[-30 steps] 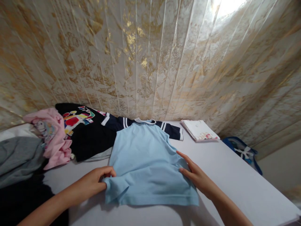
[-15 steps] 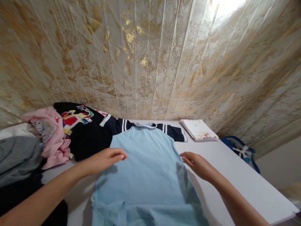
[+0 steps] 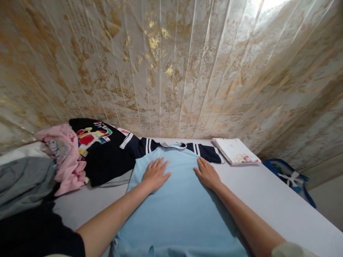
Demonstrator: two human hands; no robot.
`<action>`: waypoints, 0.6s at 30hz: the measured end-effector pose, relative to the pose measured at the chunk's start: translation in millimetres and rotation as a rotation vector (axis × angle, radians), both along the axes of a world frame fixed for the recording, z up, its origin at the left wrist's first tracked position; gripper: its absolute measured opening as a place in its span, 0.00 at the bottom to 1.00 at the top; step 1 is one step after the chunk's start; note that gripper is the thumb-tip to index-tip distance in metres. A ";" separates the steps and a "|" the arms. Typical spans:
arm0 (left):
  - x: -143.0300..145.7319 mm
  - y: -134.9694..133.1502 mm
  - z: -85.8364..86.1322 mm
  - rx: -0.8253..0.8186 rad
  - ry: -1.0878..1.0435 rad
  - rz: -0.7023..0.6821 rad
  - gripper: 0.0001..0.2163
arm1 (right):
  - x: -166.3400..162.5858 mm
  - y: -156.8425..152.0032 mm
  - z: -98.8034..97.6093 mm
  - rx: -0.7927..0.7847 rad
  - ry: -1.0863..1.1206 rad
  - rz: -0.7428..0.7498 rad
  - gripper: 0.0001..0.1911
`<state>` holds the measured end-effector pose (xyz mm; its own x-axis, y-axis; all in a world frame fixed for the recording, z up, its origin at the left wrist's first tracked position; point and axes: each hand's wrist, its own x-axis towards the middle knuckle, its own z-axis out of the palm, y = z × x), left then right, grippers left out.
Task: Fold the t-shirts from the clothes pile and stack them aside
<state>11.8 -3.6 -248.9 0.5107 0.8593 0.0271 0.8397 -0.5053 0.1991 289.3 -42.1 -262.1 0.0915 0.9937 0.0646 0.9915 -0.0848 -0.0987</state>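
A light blue shirt (image 3: 178,203) with navy striped sleeves and a white collar lies spread flat on the white table (image 3: 268,200). My left hand (image 3: 155,174) rests palm down on its upper left part, fingers spread. On its upper right part, near the right sleeve, my right hand (image 3: 207,174) lies flat too. Neither hand holds anything.
A pile of clothes sits at the left: a black printed garment (image 3: 103,153), a pink one (image 3: 65,153) and a grey one (image 3: 24,182). A folded white cloth (image 3: 235,150) lies at the back right. A blue bag (image 3: 291,176) sits beyond the table's right edge. A gold-marbled wall stands behind.
The shirt's folded lower half has been opened toward me and now lies full length. Both hands moved from its lower sides up to the shoulders and lie flat.
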 end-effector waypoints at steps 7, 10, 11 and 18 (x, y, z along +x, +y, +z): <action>7.7 -19.9 -0.8 -0.008 -0.039 -0.066 0.29 | 1.4 -17.2 10.2 0.022 -0.102 -0.028 0.29; 7.1 -21.6 -2.2 0.016 -0.063 -0.057 0.28 | -24.4 -12.3 24.6 0.040 -0.128 0.110 0.21; 7.1 -21.7 -2.2 0.020 -0.069 -0.057 0.28 | -36.0 -6.4 29.1 0.035 -0.120 0.189 0.20; 7.9 -20.5 -6.4 0.038 -0.074 -0.057 0.28 | -92.3 95.5 59.5 0.001 -0.079 0.281 0.22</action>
<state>19.7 -24.1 -255.4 0.5544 0.8264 0.0987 0.7929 -0.5605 0.2389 197.0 53.4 -202.6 -0.1929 0.9793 0.0611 0.9807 0.1944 -0.0205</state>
